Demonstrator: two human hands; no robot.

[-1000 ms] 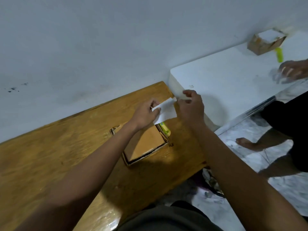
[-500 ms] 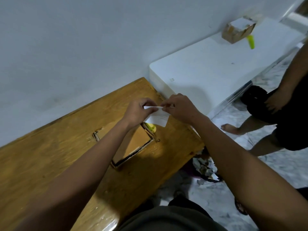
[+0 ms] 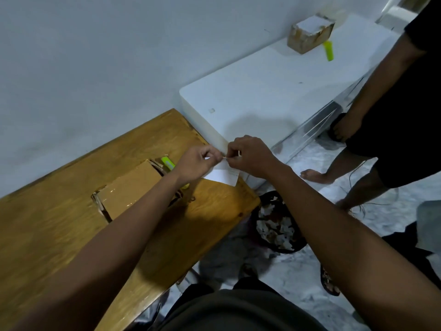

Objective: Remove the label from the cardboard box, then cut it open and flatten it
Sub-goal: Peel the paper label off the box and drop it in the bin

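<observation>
A brown cardboard box (image 3: 130,189) lies on the wooden table (image 3: 47,225), its top bare of any label. A yellow-green cutter (image 3: 167,162) rests beside the box's far edge, partly hidden by my left wrist. My left hand (image 3: 199,162) and my right hand (image 3: 250,155) both pinch the top edge of a white paper label (image 3: 223,175), held in the air over the table's right end, away from the box.
A white table (image 3: 274,87) stands to the right with a second labelled box (image 3: 310,34) and a green cutter (image 3: 328,50). A black bin (image 3: 276,225) with paper scraps sits on the floor below my hands. Another person (image 3: 391,115) stands at right.
My hands carried the label to the right, off the box and toward the table's end, and drew closer together on its top edge. The view shifted toward the floor and bin.
</observation>
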